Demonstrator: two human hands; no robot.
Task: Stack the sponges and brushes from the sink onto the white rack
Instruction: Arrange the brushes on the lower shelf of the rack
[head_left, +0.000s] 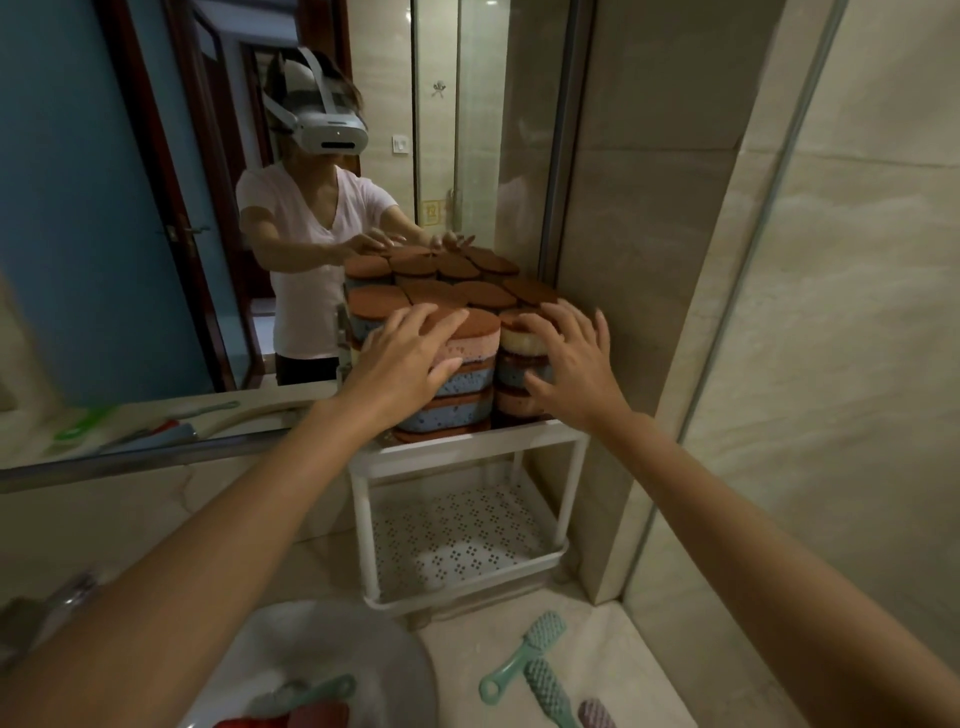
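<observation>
Large wall mirror (156, 208) stands behind and to the left of the white two-tier plastic rack (467, 447), reflecting its load. The rack sits in the counter corner; its perforated lower shelf (457, 530) holds nothing visible. Round pale sink basin (322, 639) lies in front of the rack, to its left. The rack's top tier carries the oval sponges (457, 384) with brown scouring faces and blue, pink and yellow foam bodies, stacked in columns several layers high. Left hand (405, 353), fingers spread and flat, rests on top of the front-left column, thumb against its side. Right hand (571, 358), fingers likewise spread, rests on top of the front-right column (519, 364), thumb against its side. Two mint-green nubbed plastic brushes (524, 649) lie on the counter in front of the rack, to its right, well apart from both hands; a small purple brush (596, 714) lies just beside them. One teal-handled brush (322, 691) lies in the sink.
</observation>
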